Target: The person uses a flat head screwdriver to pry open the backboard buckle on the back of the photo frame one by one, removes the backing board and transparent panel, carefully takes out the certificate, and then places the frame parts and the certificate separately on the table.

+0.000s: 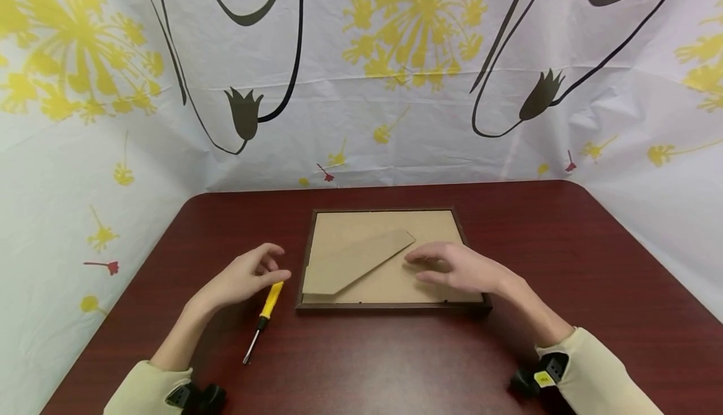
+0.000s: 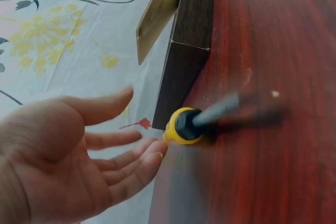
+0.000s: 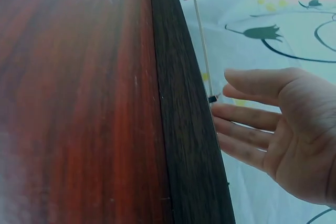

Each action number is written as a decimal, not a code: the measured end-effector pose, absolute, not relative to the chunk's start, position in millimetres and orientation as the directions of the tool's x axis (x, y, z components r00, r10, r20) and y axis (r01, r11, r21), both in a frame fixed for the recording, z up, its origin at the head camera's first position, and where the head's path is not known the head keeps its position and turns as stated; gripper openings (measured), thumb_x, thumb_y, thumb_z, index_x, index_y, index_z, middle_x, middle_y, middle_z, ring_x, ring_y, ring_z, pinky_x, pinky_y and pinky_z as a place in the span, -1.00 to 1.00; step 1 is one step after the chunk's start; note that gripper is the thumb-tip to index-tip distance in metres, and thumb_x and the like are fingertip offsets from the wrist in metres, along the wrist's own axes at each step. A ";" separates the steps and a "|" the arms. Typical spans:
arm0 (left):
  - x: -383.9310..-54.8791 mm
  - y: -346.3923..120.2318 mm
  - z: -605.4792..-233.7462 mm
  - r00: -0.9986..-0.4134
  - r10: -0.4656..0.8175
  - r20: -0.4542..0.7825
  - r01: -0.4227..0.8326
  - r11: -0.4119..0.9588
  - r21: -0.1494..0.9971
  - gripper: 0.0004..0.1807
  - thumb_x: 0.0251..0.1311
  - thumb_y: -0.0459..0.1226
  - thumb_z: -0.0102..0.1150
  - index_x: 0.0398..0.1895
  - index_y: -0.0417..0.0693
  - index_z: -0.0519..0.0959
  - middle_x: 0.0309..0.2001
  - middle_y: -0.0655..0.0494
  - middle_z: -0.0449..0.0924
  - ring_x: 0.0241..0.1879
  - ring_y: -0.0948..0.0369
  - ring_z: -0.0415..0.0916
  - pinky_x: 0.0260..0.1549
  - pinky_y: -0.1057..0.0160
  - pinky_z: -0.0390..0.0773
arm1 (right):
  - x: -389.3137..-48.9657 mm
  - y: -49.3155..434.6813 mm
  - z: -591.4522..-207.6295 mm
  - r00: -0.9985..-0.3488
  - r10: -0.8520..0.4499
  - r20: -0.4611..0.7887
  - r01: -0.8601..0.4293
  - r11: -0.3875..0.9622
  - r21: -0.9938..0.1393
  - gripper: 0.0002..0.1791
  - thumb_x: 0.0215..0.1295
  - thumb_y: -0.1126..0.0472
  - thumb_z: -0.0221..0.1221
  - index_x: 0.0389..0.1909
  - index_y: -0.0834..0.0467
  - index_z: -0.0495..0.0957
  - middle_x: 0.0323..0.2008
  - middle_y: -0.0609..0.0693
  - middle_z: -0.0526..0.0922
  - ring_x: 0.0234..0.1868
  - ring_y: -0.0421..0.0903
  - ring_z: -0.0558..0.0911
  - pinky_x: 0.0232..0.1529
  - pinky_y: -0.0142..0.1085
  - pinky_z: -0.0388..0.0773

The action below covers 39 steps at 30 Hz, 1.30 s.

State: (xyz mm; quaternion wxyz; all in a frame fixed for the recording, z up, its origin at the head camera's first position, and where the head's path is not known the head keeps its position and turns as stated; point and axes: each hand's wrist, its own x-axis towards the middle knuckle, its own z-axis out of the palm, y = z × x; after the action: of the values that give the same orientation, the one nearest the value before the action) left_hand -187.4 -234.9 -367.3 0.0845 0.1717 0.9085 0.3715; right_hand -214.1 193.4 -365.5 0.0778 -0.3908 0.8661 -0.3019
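Frame lay with its back side up, and the stand piece was already resting slantwise on the left part of this back. Whether it was fastened I could not tell, so how much work was left was unclear. Your left hand, to the left of the frame, had loosely parted fingers beside the screwdriver; it gripped nothing, though touch was uncertain. Your right hand, above the frame's right part, was relaxed and held nothing

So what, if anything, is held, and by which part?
Nothing: the left hand is at the yellow screwdriver handle without gripping it; the right hand is over the frame, grasping nothing.
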 end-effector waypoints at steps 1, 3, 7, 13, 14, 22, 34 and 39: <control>-188.9 -234.1 -367.6 -0.918 0.396 -0.018 0.272 0.662 0.698 -0.38 0.34 -0.07 0.30 0.28 -0.30 0.39 -0.17 -0.03 0.53 -0.21 0.13 0.53 -0.17 0.10 0.56 | -216.7 193.8 -366.0 -0.690 -0.715 0.107 -0.622 0.511 -0.594 -0.60 0.43 0.16 0.26 0.21 0.22 0.57 0.13 0.01 0.65 0.18 -0.03 0.60 0.17 -0.06 0.53; -191.1 -231.7 -367.8 -0.903 0.430 -0.010 0.303 0.653 0.694 -0.29 0.30 -0.06 0.34 0.34 -0.31 0.35 -0.11 -0.07 0.52 -0.17 0.13 0.53 -0.11 0.08 0.56 | -222.1 194.3 -366.9 -0.706 -0.698 0.119 -0.604 0.506 -0.616 -0.60 0.42 0.23 0.26 0.21 0.27 0.55 0.11 0.07 0.66 0.14 0.02 0.63 0.13 -0.05 0.55; -194.3 -226.3 -367.5 -0.884 0.467 -0.005 0.334 0.639 0.693 -0.17 0.21 -0.06 0.43 0.41 -0.30 0.30 -0.02 -0.15 0.49 -0.13 0.11 0.51 -0.07 0.06 0.57 | -234.2 193.6 -369.0 -0.727 -0.672 0.141 -0.584 0.497 -0.642 -0.56 0.38 0.33 0.27 0.23 0.34 0.51 0.10 0.17 0.66 0.06 0.08 0.67 0.06 -0.04 0.60; -197.6 -220.3 -366.3 -0.868 0.496 -0.003 0.354 0.624 0.697 -0.04 0.11 -0.11 0.52 0.48 -0.27 0.22 0.08 -0.23 0.42 -0.04 0.00 0.48 -0.01 -0.01 0.56 | -254.0 184.4 -372.9 -0.722 -0.672 0.167 -0.603 0.492 -0.628 -0.50 0.29 0.39 0.32 0.23 0.39 0.47 0.10 0.25 0.63 -0.04 0.08 0.69 -0.03 -0.09 0.63; -198.1 -219.7 -366.1 -0.866 0.499 -0.010 0.350 0.622 0.701 -0.02 0.10 -0.12 0.53 0.49 -0.26 0.20 0.10 -0.24 0.40 -0.02 -0.01 0.48 0.00 -0.03 0.55 | -257.0 182.8 -373.3 -0.725 -0.670 0.162 -0.601 0.500 -0.623 -0.48 0.28 0.38 0.34 0.24 0.38 0.47 0.10 0.24 0.62 -0.06 0.06 0.69 -0.03 -0.10 0.63; -203.1 -211.0 -367.0 -0.832 0.541 -0.121 0.291 0.612 0.735 0.13 -0.01 -0.13 0.60 0.56 -0.21 0.11 0.24 -0.25 0.26 0.12 -0.09 0.43 0.10 -0.08 0.51 | -275.9 172.7 -373.9 -0.730 -0.677 0.098 -0.599 0.564 -0.569 -0.48 0.27 0.29 0.37 0.25 0.22 0.51 -0.36 -0.01 0.58 -0.41 -0.16 0.47 -0.32 -0.27 0.41; -203.4 -201.5 -369.1 -0.813 0.548 -0.197 0.253 0.638 0.728 0.25 -0.06 -0.16 0.63 0.58 -0.27 -0.01 0.30 -0.21 0.17 0.23 -0.14 0.31 0.16 -0.06 0.42 | -288.2 168.9 -377.2 -0.670 -0.735 0.108 -0.674 0.540 -0.505 -0.54 0.31 0.31 0.33 0.22 0.22 0.56 0.18 0.09 0.48 -0.36 -0.14 0.39 -0.26 -0.28 0.37; -204.4 -198.9 -370.7 -0.803 0.566 -0.187 0.285 0.640 0.714 0.25 -0.05 -0.17 0.63 0.57 -0.33 -0.04 0.29 -0.24 0.15 0.23 -0.18 0.31 0.19 -0.09 0.40 | -288.7 169.1 -377.2 -0.659 -0.740 0.133 -0.704 0.546 -0.455 -0.57 0.30 0.29 0.34 0.18 0.19 0.58 0.17 0.06 0.51 -0.17 -0.06 0.47 -0.14 -0.19 0.40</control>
State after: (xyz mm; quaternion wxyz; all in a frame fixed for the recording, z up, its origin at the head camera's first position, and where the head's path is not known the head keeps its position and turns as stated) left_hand -204.4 -198.9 -370.7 0.2011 0.2408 0.8829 0.3494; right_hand -288.7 169.1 -377.2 0.0374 -0.4111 0.8783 -0.2412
